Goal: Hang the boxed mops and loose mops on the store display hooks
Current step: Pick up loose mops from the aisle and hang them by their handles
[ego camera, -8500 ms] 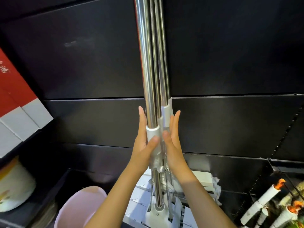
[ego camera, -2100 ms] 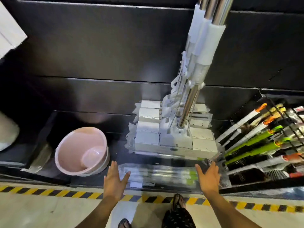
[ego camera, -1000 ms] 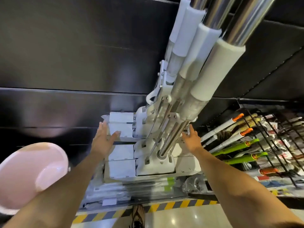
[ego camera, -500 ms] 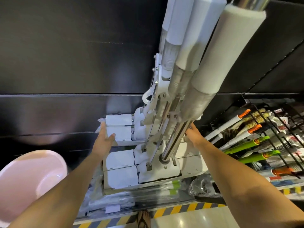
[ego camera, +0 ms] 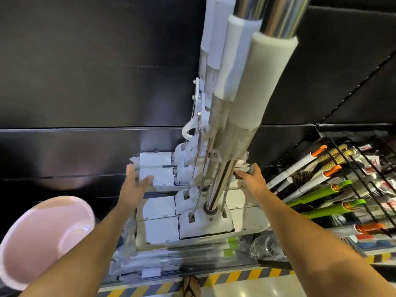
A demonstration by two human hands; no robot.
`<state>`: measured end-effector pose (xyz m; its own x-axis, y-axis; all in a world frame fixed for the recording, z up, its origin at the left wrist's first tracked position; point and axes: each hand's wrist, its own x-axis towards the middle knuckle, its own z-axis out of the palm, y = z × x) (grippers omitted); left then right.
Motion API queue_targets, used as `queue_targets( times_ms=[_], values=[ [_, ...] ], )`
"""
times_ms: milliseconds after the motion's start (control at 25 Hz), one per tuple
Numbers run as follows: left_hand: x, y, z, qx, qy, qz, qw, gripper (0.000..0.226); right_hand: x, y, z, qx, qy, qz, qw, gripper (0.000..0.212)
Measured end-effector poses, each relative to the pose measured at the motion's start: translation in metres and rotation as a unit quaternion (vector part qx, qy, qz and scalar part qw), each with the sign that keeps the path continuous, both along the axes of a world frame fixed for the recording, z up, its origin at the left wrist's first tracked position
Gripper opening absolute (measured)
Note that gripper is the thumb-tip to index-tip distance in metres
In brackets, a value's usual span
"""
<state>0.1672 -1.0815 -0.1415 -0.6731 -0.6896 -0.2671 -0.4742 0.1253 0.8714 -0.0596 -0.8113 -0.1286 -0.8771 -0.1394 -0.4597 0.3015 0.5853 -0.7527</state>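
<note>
With my left hand (ego camera: pixel 134 185) spread against one end of the hanging mop heads (ego camera: pixel 192 202) and my right hand (ego camera: pixel 251 179) cupping the other, an uneven push could swing them off their hooks.

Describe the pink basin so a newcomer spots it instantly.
Start at the hanging mops in the middle, their white heads stacked low against the black wall. Go left past the left hand and down to the bottom-left corner. The basin there is the only round, pale pink thing; everything near it is white, chrome or black.
</note>
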Motion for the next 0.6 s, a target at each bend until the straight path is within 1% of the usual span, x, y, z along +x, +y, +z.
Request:
queue_targets(
  times_ms=[120,200,240,320,400,520,600],
  values=[
    [0.03,0.019,0.014,-0.071,-0.005,-0.001,0.997,0.054,0.039,0.023,0.014,0.103,0.063,0.069,0.99,0.081],
    [0.055,0.037,0.016,-0.091,-0.054,-0.019,0.994,0.057,0.074,0.042,0.015,0.191,0.103,0.127,0.968,0.081],
    [0.068,0.047,0.016,-0.102,-0.076,-0.017,0.992,0.056,0.089,0.051,0.014,0.215,0.125,0.137,0.959,0.081],
    [0.093,0.07,0.015,-0.134,-0.07,-0.018,0.988,0.054,0.112,0.066,0.012,0.233,0.155,0.129,0.951,0.08],
    [0.119,0.089,0.013,-0.158,-0.067,-0.023,0.985,0.062,0.136,0.079,0.012,0.242,0.17,0.124,0.947,0.08],
    [0.155,0.112,0.003,-0.178,-0.141,-0.044,0.973,0.068,0.175,0.087,0.01,0.252,0.181,0.113,0.944,0.077],
    [0.179,0.125,-0.004,-0.179,-0.186,-0.061,0.964,0.071,0.202,0.085,0.007,0.289,0.175,0.122,0.933,0.076]
  ],
)
